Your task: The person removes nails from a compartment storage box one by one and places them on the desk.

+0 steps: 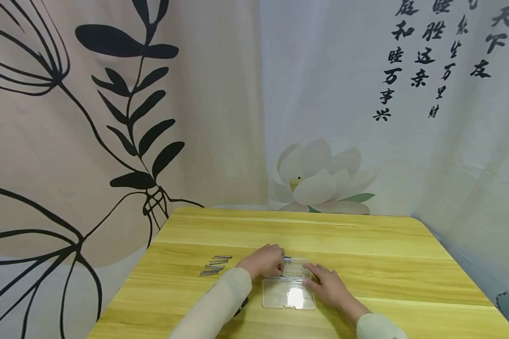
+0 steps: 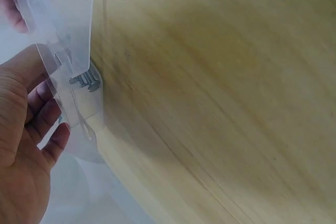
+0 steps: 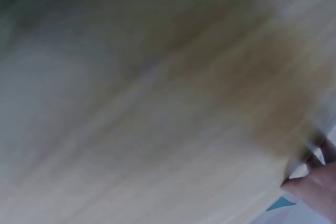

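Observation:
A clear plastic box (image 1: 288, 294) lies on the table with its lid hinged open, one half nearer me and the other behind it. My left hand (image 1: 265, 261) is at the far half's left side, fingers bent down at it; I cannot tell what they pinch. Through the clear plastic, several grey metal nails (image 2: 86, 81) show close to the left fingers. My right hand (image 1: 328, 285) holds the box's right side near the hinge, fingers on the far half and thumb by the near half. In the right wrist view the right hand (image 3: 317, 187) is at the frame's edge, the view blurred.
Several more nails (image 1: 215, 266) lie loosely side by side on the wooden table (image 1: 386, 263), left of the box. Part of a dark object (image 1: 241, 307) shows beside the left sleeve. Printed curtains (image 1: 220, 117) hang behind the table's far edge.

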Demonstrator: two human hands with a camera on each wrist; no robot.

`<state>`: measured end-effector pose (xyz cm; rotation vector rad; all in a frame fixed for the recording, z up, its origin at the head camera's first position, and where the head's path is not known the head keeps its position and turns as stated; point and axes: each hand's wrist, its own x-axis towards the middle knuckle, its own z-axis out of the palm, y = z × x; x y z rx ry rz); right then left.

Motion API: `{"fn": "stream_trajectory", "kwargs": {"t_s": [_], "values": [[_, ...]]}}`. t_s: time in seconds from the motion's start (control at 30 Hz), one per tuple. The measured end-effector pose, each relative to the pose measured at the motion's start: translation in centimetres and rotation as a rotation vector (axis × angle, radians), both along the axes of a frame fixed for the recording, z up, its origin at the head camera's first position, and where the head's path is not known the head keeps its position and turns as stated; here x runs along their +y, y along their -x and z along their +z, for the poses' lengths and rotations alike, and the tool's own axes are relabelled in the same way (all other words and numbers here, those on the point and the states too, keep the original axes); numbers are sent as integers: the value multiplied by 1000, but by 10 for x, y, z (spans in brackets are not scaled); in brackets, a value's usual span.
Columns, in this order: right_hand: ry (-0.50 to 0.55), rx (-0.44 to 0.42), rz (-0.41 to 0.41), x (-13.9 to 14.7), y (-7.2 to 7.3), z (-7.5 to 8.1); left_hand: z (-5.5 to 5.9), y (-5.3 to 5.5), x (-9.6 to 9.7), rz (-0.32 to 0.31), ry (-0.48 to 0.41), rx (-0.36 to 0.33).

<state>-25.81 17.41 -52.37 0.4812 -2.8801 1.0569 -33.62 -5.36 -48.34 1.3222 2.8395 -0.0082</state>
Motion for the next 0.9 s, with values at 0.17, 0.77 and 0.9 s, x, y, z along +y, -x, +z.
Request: {"fn": "stream_trajectory", "kwargs": {"t_s": [0.17,0.77,0.9], "values": [[3,0,0,0,1,-1,2,0,1,-8,16,-9],[5,1,-19,-1,1,-2,15,7,-32,55,-321,-178],[7,-7,-16,-1,2,-2,19,9,-48,115,-418,-262]]}}
